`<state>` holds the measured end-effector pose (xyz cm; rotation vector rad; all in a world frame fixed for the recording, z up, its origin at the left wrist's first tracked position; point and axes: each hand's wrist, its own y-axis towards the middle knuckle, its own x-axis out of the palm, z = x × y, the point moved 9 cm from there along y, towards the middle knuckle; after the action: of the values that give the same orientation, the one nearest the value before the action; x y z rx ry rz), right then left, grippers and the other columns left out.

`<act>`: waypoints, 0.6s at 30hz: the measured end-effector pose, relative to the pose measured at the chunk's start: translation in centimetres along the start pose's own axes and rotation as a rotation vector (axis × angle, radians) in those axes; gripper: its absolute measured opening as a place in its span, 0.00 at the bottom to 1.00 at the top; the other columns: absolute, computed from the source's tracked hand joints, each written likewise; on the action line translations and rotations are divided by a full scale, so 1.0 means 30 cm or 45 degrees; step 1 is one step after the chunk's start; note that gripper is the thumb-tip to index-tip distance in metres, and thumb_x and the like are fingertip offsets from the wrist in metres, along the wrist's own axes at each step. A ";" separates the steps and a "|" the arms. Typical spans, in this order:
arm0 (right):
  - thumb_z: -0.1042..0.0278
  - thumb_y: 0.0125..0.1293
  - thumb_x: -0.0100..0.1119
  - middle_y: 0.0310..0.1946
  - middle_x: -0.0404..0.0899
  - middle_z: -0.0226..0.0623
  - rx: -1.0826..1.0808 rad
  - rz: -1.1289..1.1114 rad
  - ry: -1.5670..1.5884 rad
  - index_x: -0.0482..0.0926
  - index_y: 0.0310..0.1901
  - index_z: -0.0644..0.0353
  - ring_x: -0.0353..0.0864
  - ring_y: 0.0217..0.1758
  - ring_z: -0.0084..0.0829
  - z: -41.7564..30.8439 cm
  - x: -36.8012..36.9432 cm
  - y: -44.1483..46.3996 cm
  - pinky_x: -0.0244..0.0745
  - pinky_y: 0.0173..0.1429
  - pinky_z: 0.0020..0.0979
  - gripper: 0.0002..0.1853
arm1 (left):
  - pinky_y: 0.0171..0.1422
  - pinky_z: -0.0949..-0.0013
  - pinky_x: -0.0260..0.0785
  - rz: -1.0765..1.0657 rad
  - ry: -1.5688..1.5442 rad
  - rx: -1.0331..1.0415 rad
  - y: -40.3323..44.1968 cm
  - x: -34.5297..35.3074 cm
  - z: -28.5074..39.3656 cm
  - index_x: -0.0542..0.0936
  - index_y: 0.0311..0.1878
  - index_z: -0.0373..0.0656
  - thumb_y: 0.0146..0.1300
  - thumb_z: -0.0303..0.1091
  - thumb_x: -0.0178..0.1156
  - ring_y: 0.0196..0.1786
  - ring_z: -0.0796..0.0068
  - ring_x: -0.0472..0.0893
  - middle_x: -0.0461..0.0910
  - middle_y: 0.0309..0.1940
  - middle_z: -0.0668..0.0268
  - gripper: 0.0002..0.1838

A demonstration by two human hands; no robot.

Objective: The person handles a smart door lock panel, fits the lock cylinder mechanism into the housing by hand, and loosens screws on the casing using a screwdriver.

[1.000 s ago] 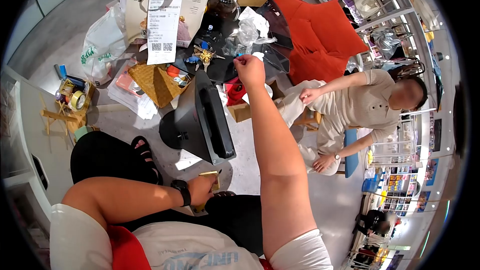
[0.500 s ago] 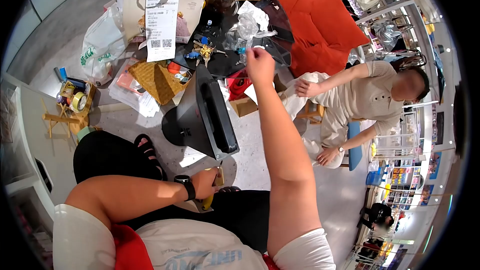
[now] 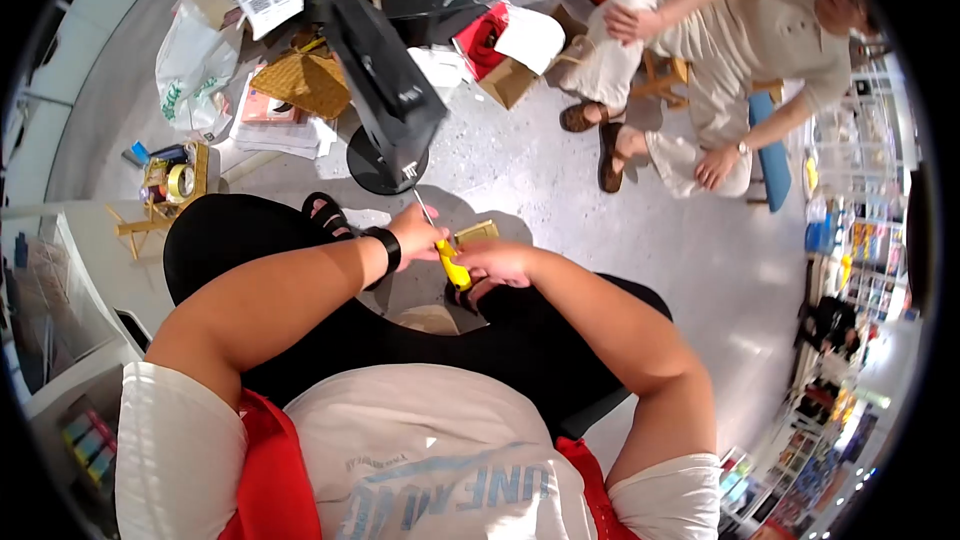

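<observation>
Yellow-handled screwdriver (image 3: 456, 270) lies between my left hand (image 3: 413, 235) and right hand (image 3: 500, 262), both grasping it as I watch, its shaft (image 3: 426, 208) angled forward-left beyond them.

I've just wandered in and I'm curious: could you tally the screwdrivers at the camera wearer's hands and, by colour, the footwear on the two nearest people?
Yellow-handled screwdriver: 1
Black sandals: 2, one partly hidden
Brown shoes: 2
Total: 5

one head-worn camera looks forward and down at the hands (image 3: 412, 234)
</observation>
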<state>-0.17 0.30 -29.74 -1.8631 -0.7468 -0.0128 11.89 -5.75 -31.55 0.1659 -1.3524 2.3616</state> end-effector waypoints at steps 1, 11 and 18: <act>0.52 0.72 0.58 0.53 0.77 0.44 0.015 0.046 0.042 0.69 0.64 0.62 0.81 0.49 0.37 -0.013 0.005 0.007 0.85 0.48 0.47 0.27 | 0.62 0.44 0.76 0.009 -0.017 0.000 0.015 -0.013 -0.008 0.60 0.66 0.40 0.68 0.23 0.60 0.55 0.56 0.81 0.75 0.51 0.54 0.27; 0.61 0.74 0.53 0.47 0.81 0.51 -0.249 0.342 -0.460 0.79 0.53 0.70 0.88 0.35 0.45 -0.025 -0.058 0.108 0.89 0.36 0.37 0.19 | 0.58 0.51 0.79 0.176 0.056 0.120 0.042 -0.046 0.024 0.62 0.64 0.42 0.71 0.37 0.58 0.51 0.57 0.83 0.79 0.48 0.55 0.24; 0.63 0.72 0.52 0.44 0.83 0.53 -0.249 0.356 -0.582 0.81 0.46 0.72 0.88 0.29 0.46 -0.057 -0.060 0.068 0.86 0.28 0.39 0.17 | 0.58 0.54 0.81 0.067 -0.109 0.104 -0.001 -0.055 0.052 0.65 0.60 0.42 0.76 0.32 0.49 0.51 0.57 0.83 0.80 0.50 0.54 0.13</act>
<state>-0.04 -2.49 -31.35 -2.1748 -0.8048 0.5521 13.25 -7.53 -31.21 0.2610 -1.3150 2.4809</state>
